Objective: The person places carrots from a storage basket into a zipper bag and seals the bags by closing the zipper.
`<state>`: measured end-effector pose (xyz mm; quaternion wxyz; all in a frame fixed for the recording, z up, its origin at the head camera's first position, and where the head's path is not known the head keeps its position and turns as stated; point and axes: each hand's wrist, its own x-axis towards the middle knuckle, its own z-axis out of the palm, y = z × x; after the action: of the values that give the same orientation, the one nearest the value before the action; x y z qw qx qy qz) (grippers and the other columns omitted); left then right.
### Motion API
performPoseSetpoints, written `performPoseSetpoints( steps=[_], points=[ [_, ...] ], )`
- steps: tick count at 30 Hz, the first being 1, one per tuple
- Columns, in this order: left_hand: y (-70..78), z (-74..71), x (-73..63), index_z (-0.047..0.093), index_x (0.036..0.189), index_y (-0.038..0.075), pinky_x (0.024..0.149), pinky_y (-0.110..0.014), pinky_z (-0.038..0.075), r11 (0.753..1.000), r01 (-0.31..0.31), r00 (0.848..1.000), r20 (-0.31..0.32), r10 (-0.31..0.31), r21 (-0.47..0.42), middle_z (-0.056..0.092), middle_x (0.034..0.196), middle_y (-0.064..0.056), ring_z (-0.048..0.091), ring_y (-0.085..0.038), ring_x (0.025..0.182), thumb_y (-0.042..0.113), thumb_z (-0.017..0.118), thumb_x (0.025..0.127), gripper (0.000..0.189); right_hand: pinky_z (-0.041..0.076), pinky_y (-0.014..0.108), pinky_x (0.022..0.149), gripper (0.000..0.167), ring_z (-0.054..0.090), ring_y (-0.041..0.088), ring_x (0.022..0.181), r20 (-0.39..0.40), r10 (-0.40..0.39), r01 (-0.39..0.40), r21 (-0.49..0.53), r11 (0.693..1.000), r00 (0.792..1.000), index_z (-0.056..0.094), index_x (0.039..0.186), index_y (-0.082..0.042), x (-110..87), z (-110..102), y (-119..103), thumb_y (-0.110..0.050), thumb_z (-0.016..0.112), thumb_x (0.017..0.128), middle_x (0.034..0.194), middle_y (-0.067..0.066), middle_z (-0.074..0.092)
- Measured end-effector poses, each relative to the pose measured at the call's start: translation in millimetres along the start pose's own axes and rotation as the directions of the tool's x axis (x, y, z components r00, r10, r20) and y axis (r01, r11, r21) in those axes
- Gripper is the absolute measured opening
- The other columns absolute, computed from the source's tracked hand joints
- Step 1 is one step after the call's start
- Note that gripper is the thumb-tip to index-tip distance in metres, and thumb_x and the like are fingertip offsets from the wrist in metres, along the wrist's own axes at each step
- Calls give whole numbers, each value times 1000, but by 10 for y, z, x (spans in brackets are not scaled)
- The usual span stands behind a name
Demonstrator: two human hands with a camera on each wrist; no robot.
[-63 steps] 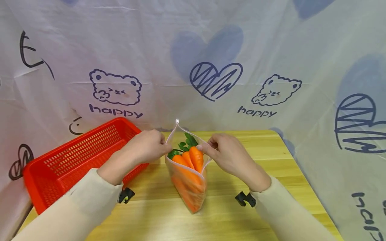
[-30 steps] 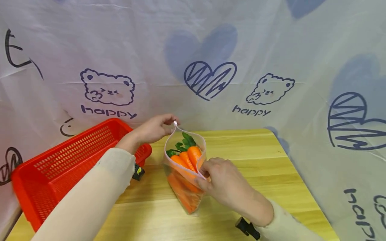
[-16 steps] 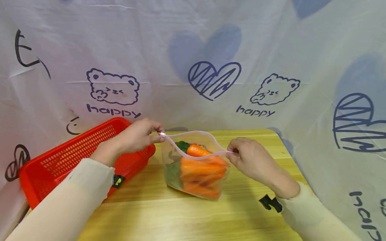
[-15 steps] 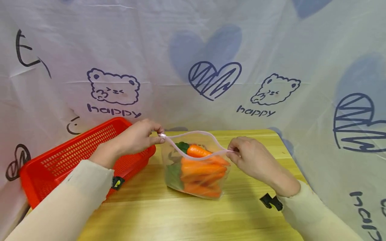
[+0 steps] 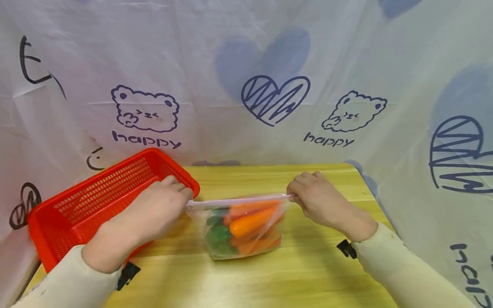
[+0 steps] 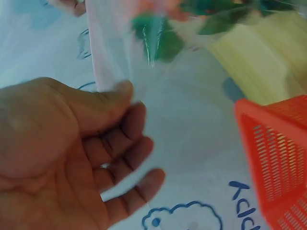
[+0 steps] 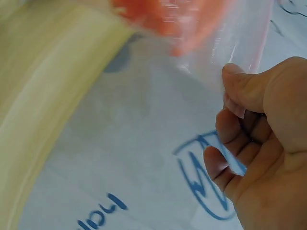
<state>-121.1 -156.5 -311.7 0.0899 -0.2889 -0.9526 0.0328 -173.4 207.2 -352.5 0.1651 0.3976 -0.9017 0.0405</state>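
Observation:
Between my hands a clear zip bag with a pale pink zip strip is stretched level, its mouth drawn into a straight line. Orange carrots with green tops fill it, lying sideways. My left hand pinches the left top corner of the bag; in the left wrist view thumb and forefinger meet on the film and the other fingers curl loosely. At the opposite corner my right hand pinches the strip's end, and the right wrist view shows its thumb pressing the film.
A red perforated plastic basket stands at the left of the wooden table, partly behind my left forearm. A white printed cloth hangs behind the table's back edge and along both sides.
The bag turned sideways as my hands moved to its two top corners. Its gaping mouth is now pulled straight, and my left hand has since moved left and down.

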Motion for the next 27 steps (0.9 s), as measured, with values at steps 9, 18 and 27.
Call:
performPoseSetpoints(
  steps=[9,18,27],
  points=[
    [-71,226,13,69,101,11,83,-37,46,984,109,987,136,-90,-140,67,95,0,51,-21,88,20,73,84,20,39,33,72,11,56,18,84,64,35,-32,-47,998,997,63,89,-17,29,144,-61,-21,73,86,89,-5,63],
    [-129,275,-48,68,92,20,74,-30,41,963,127,987,125,-99,-237,62,82,10,47,-14,81,23,76,83,12,35,31,71,12,52,15,79,62,23,-25,28,999,998,61,85,-18,58,137,-52,-26,69,88,83,-7,59],
    [-172,225,-130,66,85,27,75,-32,42,906,249,968,125,-219,-341,62,84,12,48,-15,88,29,77,82,12,36,32,73,11,52,14,81,115,64,-68,27,997,991,62,85,-19,111,124,-70,-23,71,88,84,-8,60]
  ],
)
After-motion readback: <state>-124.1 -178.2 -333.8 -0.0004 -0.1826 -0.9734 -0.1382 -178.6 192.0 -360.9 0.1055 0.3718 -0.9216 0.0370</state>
